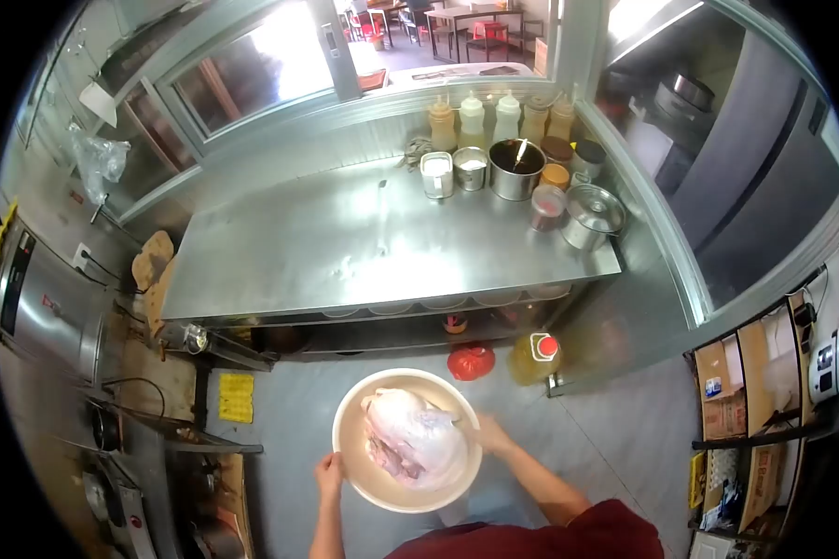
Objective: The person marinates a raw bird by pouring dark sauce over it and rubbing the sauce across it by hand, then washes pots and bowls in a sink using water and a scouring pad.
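A round cream basin [347, 424] is held in front of my body, above the grey floor. In it lies a large piece of raw, pale meat [415, 438] that looks like a whole plucked bird, pinkish and darker at its lower left. My left hand [328, 473] is closed on the basin's left rim, thumb towards the top. On the opposite side my right hand [489, 436] grips the right rim, its fingers partly hidden and slightly blurred.
Ahead stands a steel counter [298, 242]. At its right are squeeze bottles [472, 116], a pot of dark sauce [516, 172] and a lidded pot [593, 216]. An oil jug [534, 361] and a red bag [471, 361] sit on the floor. Shelves [760, 401] line the right.
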Demonstrator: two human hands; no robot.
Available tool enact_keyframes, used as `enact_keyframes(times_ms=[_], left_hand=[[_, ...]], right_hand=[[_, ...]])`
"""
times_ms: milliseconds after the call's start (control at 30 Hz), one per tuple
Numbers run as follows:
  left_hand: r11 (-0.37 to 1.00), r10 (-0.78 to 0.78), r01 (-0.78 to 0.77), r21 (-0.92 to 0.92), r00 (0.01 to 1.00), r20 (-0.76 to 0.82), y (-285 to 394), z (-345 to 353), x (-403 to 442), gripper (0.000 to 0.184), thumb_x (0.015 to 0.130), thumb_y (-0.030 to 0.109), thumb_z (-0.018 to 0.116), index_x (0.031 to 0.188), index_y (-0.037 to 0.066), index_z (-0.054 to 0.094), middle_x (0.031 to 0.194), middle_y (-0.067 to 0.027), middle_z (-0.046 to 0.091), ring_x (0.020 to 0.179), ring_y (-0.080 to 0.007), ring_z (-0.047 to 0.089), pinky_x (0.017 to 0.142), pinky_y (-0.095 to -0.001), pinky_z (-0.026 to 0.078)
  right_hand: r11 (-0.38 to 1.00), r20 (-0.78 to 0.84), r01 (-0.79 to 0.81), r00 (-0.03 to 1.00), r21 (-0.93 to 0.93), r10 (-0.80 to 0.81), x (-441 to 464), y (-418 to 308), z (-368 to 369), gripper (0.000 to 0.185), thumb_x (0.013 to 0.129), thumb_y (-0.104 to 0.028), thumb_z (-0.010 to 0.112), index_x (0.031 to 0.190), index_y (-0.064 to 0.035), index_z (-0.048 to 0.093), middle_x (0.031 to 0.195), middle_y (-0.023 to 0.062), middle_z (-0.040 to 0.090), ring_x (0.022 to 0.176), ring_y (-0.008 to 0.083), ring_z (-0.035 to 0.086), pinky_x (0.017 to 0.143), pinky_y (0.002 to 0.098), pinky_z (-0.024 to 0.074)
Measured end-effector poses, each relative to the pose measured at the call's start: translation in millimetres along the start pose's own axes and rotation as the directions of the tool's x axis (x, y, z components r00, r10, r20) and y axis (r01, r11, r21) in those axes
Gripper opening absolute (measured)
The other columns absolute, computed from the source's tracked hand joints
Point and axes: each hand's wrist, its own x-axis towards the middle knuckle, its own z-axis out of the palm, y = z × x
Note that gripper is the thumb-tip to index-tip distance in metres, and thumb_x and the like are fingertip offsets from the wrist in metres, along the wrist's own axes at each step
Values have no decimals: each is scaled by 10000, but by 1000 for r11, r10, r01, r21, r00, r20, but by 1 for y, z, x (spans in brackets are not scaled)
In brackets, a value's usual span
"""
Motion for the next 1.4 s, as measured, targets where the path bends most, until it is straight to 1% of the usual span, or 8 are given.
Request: enact_keyframes(times_ms=[400,500,600,767,1000,1167,1267,1400], left_hand=[[802,-414,488,-343,870,269,-198,83,185,191,771,210,533,836,66,640,708,-35,619,585,-167,543,529,-296,435],[964,-212,168,207,955,208,-318,118,231,213,693,245,608,809,68,629,710,-64,616,626,-177,548,574,-305,457],[709,50,-247,660,952,303,-403,151,282,277,615,281,683,783,70,617,711,-92,613,667,-187,554,618,-315,480],[872,-96,-32,488,967,236,-545,185,352,334,673,303,631,868,34,597,741,-112,593,657,-185,536,607,-325,473],[667,-619,547,-506,785,33,-522,220,377,354,799,212,473,1025,-49,550,779,-118,573,662,-203,544,579,-345,454],[952,-305,301,-45,939,-159,-438,215,323,354,804,219,529,1084,4,547,991,-102,582,779,-196,553,635,-336,451],[964,180,-137,226,966,-183,-433,205,326,297,826,224,508,1044,38,588,803,-90,622,608,-185,553,603,-330,461],[935,244,-172,311,947,-208,-351,199,276,227,849,227,515,918,46,632,751,-43,606,591,-133,532,537,-273,451]], right_hand=[[965,-68,-183,982,-187,174,153,219,72,400,812,-393,571,1017,-51,605,764,111,641,666,182,617,603,323,475],[941,-1,-250,967,-230,257,202,279,88,415,813,-395,570,1048,-53,591,806,104,643,710,188,614,647,331,479],[958,66,-151,983,-243,172,268,370,113,425,809,-387,578,1079,-59,581,862,97,642,750,179,608,670,324,477],[953,226,140,971,-268,-79,359,497,145,393,800,-349,599,1099,-94,582,920,94,636,799,182,614,705,321,481],[996,337,-81,937,-42,91,382,485,149,460,775,-332,632,1154,-88,542,903,85,637,748,179,619,646,306,503],[878,-69,47,993,-476,-91,441,416,104,557,800,-216,602,1266,-1,385,1303,219,386,1203,330,382,977,406,323],[704,-601,524,388,-480,-699,474,275,45,387,773,-138,592,1102,27,472,1016,171,504,941,308,456,832,405,363],[776,-691,574,449,-262,-566,524,221,5,373,763,-333,662,858,13,560,757,158,576,666,282,525,679,381,424]])
